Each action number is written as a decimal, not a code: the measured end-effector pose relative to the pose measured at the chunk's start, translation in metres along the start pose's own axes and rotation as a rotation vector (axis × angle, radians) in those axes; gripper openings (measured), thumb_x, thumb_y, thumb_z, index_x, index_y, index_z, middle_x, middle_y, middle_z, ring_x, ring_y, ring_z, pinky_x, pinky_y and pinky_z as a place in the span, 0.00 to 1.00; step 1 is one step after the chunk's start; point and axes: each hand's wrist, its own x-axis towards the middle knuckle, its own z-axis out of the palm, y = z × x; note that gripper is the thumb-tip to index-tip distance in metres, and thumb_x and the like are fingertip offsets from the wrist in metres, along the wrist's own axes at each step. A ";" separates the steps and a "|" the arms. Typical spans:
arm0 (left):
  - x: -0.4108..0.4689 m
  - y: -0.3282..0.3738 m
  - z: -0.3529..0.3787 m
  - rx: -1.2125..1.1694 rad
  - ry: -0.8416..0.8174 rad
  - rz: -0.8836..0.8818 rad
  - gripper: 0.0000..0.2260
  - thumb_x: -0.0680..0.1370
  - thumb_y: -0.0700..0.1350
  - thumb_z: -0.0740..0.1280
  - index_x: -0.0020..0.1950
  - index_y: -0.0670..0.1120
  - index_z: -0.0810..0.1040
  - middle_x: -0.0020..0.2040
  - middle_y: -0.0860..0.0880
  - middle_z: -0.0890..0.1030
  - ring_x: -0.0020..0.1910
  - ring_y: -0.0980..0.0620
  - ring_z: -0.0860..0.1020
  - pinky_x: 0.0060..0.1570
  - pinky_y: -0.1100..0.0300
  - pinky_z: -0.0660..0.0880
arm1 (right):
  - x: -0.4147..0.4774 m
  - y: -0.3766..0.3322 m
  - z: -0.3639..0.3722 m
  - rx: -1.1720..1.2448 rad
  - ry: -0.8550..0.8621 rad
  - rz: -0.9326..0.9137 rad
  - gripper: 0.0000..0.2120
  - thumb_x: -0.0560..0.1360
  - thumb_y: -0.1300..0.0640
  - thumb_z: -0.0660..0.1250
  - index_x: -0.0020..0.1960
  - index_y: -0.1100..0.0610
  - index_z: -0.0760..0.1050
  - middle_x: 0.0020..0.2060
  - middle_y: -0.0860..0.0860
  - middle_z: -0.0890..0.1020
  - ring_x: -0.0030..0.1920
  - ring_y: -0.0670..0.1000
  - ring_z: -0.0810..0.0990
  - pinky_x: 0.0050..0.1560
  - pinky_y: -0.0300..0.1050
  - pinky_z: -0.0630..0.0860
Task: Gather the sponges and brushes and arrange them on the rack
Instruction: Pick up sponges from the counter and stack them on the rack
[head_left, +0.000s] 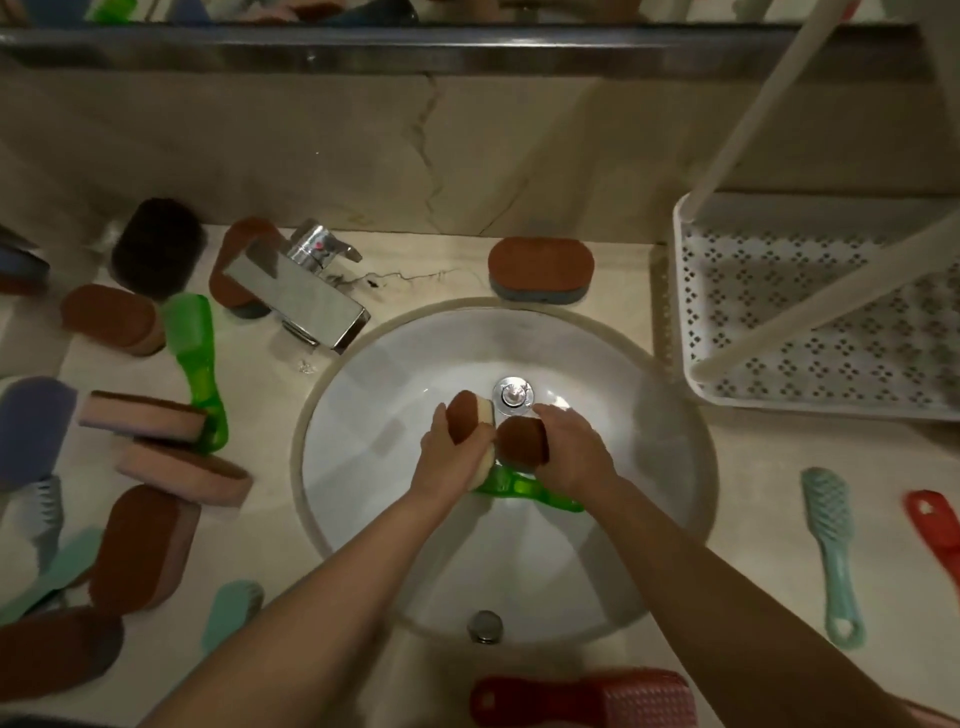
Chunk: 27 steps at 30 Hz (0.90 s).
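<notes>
A dim, pale stone counter (753, 493) surrounds a white sink (374, 405). Within it, a cream-backed sponge (470, 415) is clasped in the left grip (452, 457) and a brown sponge (522, 441) in the right grip (571, 452), above a green brush (535, 491). The white rack (753, 291) is set rightward.

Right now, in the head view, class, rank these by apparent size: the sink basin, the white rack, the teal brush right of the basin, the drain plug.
1. sink basin
2. white rack, partly cut off by the frame, so unsure
3. teal brush
4. drain plug
</notes>
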 end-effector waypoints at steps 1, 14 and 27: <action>0.002 -0.002 -0.001 0.004 0.005 0.006 0.35 0.65 0.58 0.65 0.71 0.48 0.66 0.62 0.46 0.75 0.58 0.47 0.76 0.58 0.50 0.75 | 0.002 0.001 0.004 -0.009 0.008 0.005 0.35 0.68 0.53 0.73 0.72 0.52 0.64 0.66 0.51 0.73 0.68 0.57 0.69 0.65 0.54 0.70; -0.012 0.000 0.005 -0.104 0.021 0.091 0.29 0.76 0.49 0.66 0.75 0.50 0.60 0.63 0.51 0.71 0.56 0.52 0.72 0.58 0.56 0.70 | -0.038 -0.014 -0.008 0.661 0.193 0.285 0.22 0.75 0.49 0.62 0.68 0.50 0.65 0.61 0.57 0.72 0.52 0.54 0.74 0.57 0.48 0.73; -0.134 0.031 0.052 -0.216 0.032 0.259 0.30 0.76 0.54 0.64 0.76 0.55 0.58 0.71 0.46 0.69 0.66 0.45 0.70 0.67 0.45 0.68 | -0.158 -0.005 -0.074 0.886 0.238 0.151 0.13 0.79 0.45 0.58 0.61 0.48 0.69 0.51 0.51 0.77 0.47 0.53 0.80 0.38 0.47 0.81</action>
